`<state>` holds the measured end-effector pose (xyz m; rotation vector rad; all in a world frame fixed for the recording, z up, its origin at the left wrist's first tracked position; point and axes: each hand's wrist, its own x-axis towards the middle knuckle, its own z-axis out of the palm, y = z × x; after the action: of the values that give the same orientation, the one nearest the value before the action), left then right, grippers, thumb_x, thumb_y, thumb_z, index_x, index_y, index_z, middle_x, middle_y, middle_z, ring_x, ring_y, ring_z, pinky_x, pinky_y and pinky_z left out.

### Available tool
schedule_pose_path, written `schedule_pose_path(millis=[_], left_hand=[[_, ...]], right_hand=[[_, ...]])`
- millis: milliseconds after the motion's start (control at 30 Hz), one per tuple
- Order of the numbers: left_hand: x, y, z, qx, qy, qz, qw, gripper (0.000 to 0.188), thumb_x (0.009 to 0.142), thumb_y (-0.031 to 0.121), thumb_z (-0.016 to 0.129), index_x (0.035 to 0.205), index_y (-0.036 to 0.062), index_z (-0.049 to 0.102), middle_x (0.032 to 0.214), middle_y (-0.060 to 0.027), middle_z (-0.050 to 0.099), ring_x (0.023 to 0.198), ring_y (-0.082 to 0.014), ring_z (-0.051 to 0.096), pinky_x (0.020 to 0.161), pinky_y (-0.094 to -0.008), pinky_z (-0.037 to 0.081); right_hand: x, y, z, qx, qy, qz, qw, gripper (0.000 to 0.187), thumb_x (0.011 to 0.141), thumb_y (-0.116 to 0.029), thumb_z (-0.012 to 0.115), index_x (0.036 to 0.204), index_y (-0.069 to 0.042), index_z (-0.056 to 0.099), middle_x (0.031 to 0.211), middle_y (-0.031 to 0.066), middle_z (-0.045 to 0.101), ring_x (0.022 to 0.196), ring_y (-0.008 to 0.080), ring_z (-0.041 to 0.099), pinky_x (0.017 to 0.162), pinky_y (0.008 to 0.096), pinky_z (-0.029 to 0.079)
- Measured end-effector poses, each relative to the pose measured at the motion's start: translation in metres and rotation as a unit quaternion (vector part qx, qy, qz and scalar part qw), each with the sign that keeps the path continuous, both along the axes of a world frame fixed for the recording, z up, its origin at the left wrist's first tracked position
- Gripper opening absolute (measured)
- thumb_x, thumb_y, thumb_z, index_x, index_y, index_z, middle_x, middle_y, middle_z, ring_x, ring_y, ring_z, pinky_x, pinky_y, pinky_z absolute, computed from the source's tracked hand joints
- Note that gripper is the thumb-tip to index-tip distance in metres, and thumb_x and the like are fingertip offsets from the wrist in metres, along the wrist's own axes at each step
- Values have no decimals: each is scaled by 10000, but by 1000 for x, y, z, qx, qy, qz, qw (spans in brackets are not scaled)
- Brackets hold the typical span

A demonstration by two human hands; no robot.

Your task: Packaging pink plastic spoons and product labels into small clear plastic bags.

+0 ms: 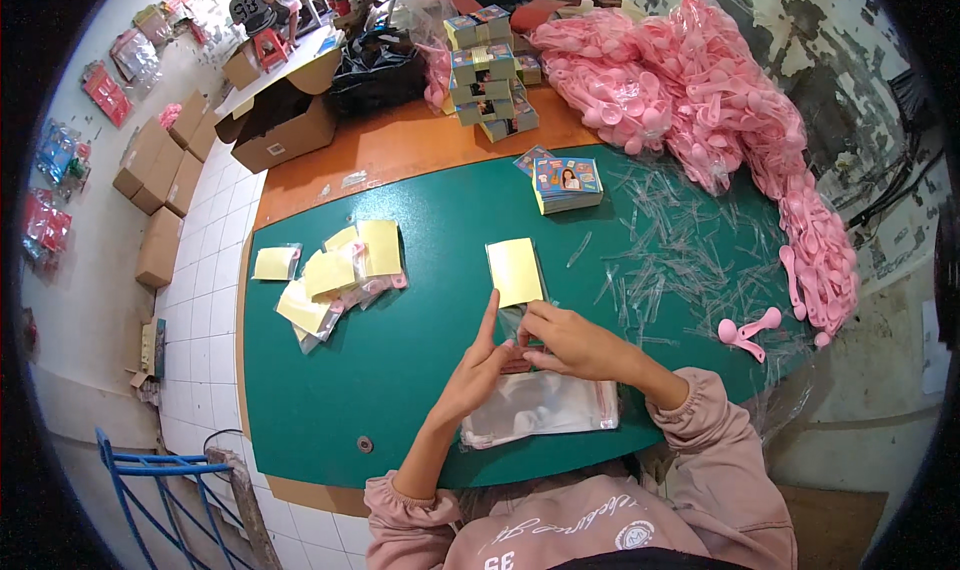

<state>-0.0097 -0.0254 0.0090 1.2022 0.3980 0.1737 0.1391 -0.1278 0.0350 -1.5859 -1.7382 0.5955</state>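
Note:
In front of me a clear plastic bag with a plain yellow card (515,270) in it lies on the green table mat. My left hand (472,378) stretches its index finger along the card's left edge, while its thumb and other fingers close at the bag's lower end. Fingers bent, my right hand (578,344) pinches that same end from the right. Something pink shows just under the fingertips, mostly hidden. Below my hands is a stack of clear bags (545,410). To the left lies a pile of bagged yellow cards (335,270) with pink pieces.
A stack of printed cards (568,185) stands beyond the bag. Clear plastic strips (665,240) lie scattered at right, near loose pink spoons (748,332). Large bags of pink spoons (690,90) fill the far right. Bundled card stacks (490,75) and an open carton (280,135) stand behind.

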Motion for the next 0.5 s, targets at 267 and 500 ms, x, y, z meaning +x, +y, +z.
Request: schedule_pose_path(millis=[267,500], left_hand=[[3,-1,0,-59,41,25,997,622,895,26,360,1415,168,49,979,-117,546,849,-151,564,792,-284,478],[7,5,-1,-14,43,50,998,602,874,-4,346,1408,160,122,948,-127,602,851,-172,600,753,-269,492]], right_hand=[[-13,-4,-1,-30,-29,14,999,143,750,-71,587,815,2,482,834,142,471,757,311,525,659,386,437],[6,-16,21,-21,52,101,993,124,776,-100,574,812,-25,483,794,99,461,702,257,502,622,337,422]])
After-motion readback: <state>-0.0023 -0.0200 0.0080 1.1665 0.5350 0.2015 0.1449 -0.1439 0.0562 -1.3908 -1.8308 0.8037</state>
